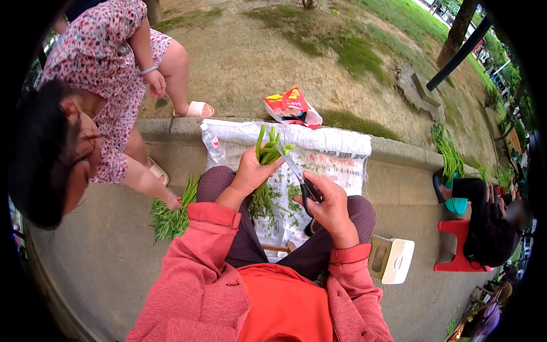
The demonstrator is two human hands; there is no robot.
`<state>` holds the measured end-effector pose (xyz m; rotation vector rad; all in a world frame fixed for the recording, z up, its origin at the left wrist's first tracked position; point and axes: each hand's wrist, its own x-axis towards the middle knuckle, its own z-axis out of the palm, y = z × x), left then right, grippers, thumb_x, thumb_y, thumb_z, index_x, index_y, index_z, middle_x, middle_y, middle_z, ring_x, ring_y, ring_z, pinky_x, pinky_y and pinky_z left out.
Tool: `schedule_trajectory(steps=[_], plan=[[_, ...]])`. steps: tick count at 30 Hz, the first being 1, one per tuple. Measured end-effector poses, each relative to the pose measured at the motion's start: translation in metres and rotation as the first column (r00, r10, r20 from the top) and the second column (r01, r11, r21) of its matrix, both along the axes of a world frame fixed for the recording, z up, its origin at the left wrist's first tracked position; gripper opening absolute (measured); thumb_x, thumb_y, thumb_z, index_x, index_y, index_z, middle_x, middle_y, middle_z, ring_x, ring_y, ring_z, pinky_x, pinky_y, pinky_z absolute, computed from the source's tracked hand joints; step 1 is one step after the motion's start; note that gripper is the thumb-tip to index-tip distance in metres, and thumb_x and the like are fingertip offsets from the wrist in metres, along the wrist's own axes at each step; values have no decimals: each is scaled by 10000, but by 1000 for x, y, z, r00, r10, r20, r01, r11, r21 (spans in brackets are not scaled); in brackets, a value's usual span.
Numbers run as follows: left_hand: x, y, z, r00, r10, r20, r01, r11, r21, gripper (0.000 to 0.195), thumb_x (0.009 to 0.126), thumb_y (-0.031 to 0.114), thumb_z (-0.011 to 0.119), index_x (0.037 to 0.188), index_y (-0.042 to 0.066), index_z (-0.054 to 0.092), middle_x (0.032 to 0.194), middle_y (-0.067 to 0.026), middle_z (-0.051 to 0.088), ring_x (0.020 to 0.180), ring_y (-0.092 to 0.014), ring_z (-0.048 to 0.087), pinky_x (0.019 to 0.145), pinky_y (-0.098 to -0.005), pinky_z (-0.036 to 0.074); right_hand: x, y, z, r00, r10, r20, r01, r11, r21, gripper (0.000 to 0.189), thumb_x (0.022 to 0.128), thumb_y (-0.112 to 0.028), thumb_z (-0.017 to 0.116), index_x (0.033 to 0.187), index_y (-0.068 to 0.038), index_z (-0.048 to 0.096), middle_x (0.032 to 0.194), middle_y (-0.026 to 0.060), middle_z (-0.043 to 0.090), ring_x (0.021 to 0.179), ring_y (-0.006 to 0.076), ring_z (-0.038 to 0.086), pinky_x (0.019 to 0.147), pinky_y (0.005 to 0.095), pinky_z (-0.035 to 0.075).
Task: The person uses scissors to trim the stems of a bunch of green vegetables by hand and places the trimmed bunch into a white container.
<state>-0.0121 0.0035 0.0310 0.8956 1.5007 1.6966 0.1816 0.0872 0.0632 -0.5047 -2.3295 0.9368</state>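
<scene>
My left hand (255, 169) grips a bunch of green leafy vegetable stems (270, 150), cut ends up and leaves hanging down between my knees. Black-handled scissors (304, 184) are in my right hand (331, 203), its fingers through the handle loops. Their blades point up and left and reach the stems at the top of the bunch. Whether the blades are closed on a stem is hard to see. Below both hands a white woven sack (337, 164) is spread on the pavement, with scattered leaf scraps (294, 199) on it.
A clear plastic bottle (213, 143) stands on the sack's left side. A red bag (293, 107) sits beyond the kerb (384, 149). At left, a person's hand (173, 202) touches a greens pile (171, 218). A cream plastic stool (397, 260) is at my right; another person sits farther right.
</scene>
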Motion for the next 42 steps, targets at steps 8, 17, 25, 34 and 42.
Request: schedule_trajectory(steps=[8,17,25,34,42], plan=[[20,8,-16,995,-81,50,82,996,-24,154,770,63,698,849,30,570,671,34,533,516,-40,478,459,-201,391,25,-19,-21,994,-112,2,110,971,-212,464,669,-40,777,1089,-42,580,644,27,523,554,77,485,502,220,411],[29,12,-26,986,-134,97,136,991,-16,175,762,72,708,876,30,581,668,24,541,495,-56,483,430,-210,394,33,-28,-35,981,-188,-44,173,958,-230,440,685,-21,764,1082,-34,574,581,-4,436,514,59,402,467,213,370],[9,14,-24,998,30,50,-30,1000,-1,152,790,78,678,880,29,565,670,12,535,522,-70,499,474,-221,426,42,-13,-62,920,-357,-160,207,791,-575,422,723,-8,744,1092,-47,542,562,-67,428,510,19,405,438,180,312],[-5,11,-33,912,237,334,-267,963,44,162,778,79,692,826,66,538,653,-23,531,510,-134,526,509,-296,495,40,3,-59,907,-373,-198,71,596,-800,414,779,-16,666,1160,-44,506,708,1,574,557,74,531,498,200,422],[-2,9,-24,911,142,388,-179,982,61,147,782,91,680,828,44,548,637,-32,542,516,-149,539,526,-312,482,38,4,-57,915,-337,-224,13,577,-817,441,790,-10,664,1192,-31,485,738,16,595,596,94,577,508,204,451]])
